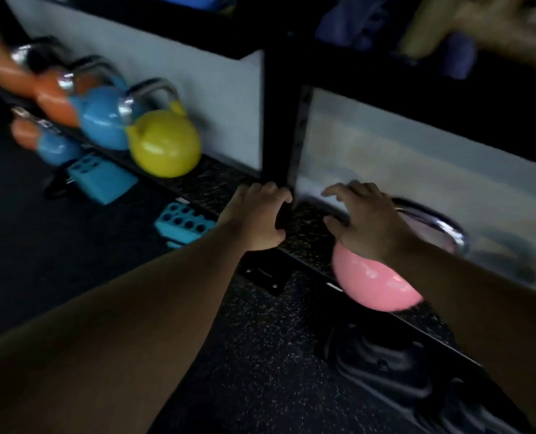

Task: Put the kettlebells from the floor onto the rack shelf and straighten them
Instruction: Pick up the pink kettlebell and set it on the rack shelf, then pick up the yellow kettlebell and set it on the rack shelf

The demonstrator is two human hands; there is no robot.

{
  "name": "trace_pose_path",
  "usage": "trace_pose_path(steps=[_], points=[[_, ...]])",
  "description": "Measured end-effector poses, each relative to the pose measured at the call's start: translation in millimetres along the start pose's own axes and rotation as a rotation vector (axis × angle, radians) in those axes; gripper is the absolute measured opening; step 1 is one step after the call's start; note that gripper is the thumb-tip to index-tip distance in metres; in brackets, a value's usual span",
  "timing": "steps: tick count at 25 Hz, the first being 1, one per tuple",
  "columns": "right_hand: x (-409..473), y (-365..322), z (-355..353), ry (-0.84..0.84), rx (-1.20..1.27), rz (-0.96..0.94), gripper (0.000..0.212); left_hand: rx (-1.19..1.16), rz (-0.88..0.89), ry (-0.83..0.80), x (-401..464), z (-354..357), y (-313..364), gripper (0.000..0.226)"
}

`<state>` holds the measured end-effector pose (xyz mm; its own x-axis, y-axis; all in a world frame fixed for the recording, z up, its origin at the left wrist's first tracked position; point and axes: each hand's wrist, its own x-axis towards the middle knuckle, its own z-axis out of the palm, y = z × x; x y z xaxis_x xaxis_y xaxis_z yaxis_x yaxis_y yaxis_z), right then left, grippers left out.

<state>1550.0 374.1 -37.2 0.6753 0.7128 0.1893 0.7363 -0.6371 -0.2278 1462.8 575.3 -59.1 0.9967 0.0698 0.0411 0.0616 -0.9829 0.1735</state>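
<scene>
Single head view, steeply downward, close over the low rack shelf [229, 195].

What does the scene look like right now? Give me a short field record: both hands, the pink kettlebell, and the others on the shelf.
left hand: gripping the black rack upright at its base
right hand: fingers spread, resting on top of the pink kettlebell
pink kettlebell: on the rack shelf, right of the upright, chrome handle pointing toward the wall
yellow kettlebell: on the shelf, left of the upright
blue kettlebell: beside the yellow one, further left
image quality: motion blur; far-left kettlebells unclear
</scene>
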Motion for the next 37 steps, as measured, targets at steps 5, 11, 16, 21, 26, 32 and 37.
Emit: trace_pose_path(steps=[5, 11, 16, 21, 26, 32, 37], points=[[18, -163, 77, -0.185, 0.173, -0.304, 0.035, 0.008, -0.318, -0.082, -191, 13, -128, 0.06], [-46, -379, 200, -0.502, 0.372, -0.587, 0.031, -0.065, -0.726, -0.159, -449, 50, -222, 0.061], [-131, -550, 294, -0.714, 0.381, -0.695, 0.031, -0.19, -0.997, -0.213, -652, 88, -259, 0.063], [-208, -683, 374, -0.907, 0.298, -0.808, 0.03, -0.267, -1.277, -0.204, -816, 138, -264, 0.063], [-285, -758, 442, -1.032, 0.233, -0.983, 0.027, -0.424, -1.454, -0.235, -909, 197, -254, 0.072], [-354, -788, 519, -1.203, 0.079, -1.005, 0.028, -0.892, -1.596, 0.053, -942, 278, -254, 0.039], [-357, -797, 546, -1.181, -0.024, -0.951, 0.055, -0.996, -1.705, 0.188, -935, 301, -268, 0.052]])
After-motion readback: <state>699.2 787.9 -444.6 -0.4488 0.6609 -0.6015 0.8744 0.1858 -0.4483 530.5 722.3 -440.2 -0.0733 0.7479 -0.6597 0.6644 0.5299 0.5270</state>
